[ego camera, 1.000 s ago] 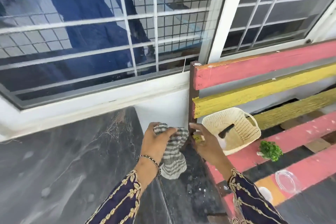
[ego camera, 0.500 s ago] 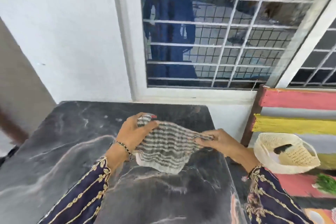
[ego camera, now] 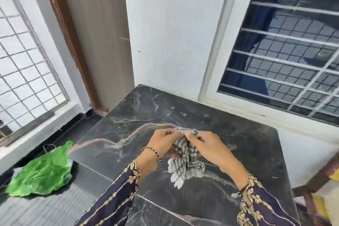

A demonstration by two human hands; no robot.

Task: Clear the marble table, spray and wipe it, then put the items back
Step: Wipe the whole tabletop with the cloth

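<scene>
- The left hand [ego camera: 166, 142] and the right hand [ego camera: 207, 145] are close together over the table [ego camera: 128, 134]. Both pinch the same striped cloth [ego camera: 183, 161] at its top.
- The cloth is bunched up between the fingers. Its loose end hangs down and looks like it touches the dark marble top.
- A green bag [ego camera: 41, 172] lies on the floor, off the table's left edge. It looks flat and crumpled, and what is in it cannot be seen. A pale mark is printed on it, too small to read.
- No other writing shows.
- The table top is bare all around the hands, with wet spots near the far side.
- The far edge of the table meets the white wall [ego camera: 170, 33], under the barred window [ego camera: 286, 57].
- The left edge is open to the floor. A door [ego camera: 99, 33] stands past the far left corner.
- A wooden bench [ego camera: 317, 185] sits just beside the right edge.
</scene>
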